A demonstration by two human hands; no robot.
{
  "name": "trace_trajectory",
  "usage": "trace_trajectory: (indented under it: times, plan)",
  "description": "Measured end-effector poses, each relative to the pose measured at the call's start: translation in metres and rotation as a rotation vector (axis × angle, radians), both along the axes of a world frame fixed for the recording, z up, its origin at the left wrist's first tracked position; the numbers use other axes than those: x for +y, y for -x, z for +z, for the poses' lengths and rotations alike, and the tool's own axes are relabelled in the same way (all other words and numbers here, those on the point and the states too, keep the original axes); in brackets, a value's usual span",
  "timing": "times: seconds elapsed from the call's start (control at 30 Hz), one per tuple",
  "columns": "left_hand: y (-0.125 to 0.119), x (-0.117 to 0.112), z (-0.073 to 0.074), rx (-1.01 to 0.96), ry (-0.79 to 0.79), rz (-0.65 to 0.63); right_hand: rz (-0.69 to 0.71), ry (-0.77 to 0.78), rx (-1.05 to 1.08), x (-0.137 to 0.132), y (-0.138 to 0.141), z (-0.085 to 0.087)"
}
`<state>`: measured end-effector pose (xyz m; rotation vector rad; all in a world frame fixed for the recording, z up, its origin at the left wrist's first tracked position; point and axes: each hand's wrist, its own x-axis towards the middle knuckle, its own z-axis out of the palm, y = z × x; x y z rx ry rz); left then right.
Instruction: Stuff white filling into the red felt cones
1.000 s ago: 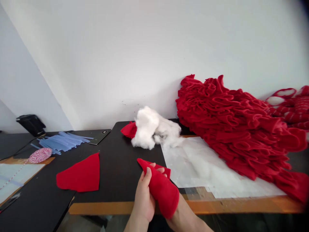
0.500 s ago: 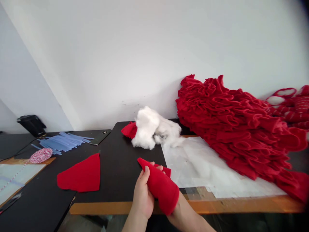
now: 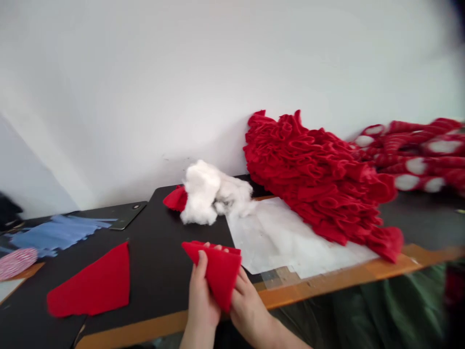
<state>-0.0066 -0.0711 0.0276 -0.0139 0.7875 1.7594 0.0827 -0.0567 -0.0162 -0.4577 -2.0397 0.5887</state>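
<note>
In the head view, the folded red cloth (image 3: 222,276) is held just above the near edge of the worktop (image 3: 163,271), its narrow tip pointing to the upper left and its long axis slanting down to the wide end at the lower right. The left hand (image 3: 203,298) grips it, thumb on top and fingers wrapped behind. The right hand (image 3: 252,310) meets the wide edge, its fingertips hidden, so whether it grips I cannot tell. Well to the left lies a flat red piece (image 3: 96,286), narrow end leftward; beyond the folded cloth sits white stuffing (image 3: 201,194).
</note>
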Motion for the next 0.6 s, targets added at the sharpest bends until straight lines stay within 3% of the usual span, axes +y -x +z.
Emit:
trace_trajectory:
  times: [0.13,0.3,0.33,0.43,0.47,0.53,0.6]
  plan:
    - [0.0,0.007,0.006,-0.033,0.109,-0.049,-0.172,-0.224,-0.088,-0.004,-0.003,0.0]
    - [0.017,0.012,0.0,0.03,0.152,-0.155,-0.129,-0.228,-0.244,0.004,-0.04,0.01]
    - [0.024,0.014,-0.001,0.028,0.147,-0.135,-0.209,-0.219,-0.274,0.012,-0.055,0.01]
    - [0.04,0.018,-0.003,0.025,0.139,-0.077,-0.667,-0.259,-0.36,0.051,-0.104,-0.002]
    - [0.043,0.019,-0.003,0.023,0.133,-0.081,-0.755,-0.269,-0.431,0.067,-0.119,-0.009]
    - [0.043,0.022,-0.001,0.013,0.124,-0.097,-0.751,-0.251,-0.613,0.099,-0.142,-0.025]
    - [0.041,0.025,0.0,-0.004,0.112,-0.077,-0.623,-0.234,-0.689,0.125,-0.155,-0.036]
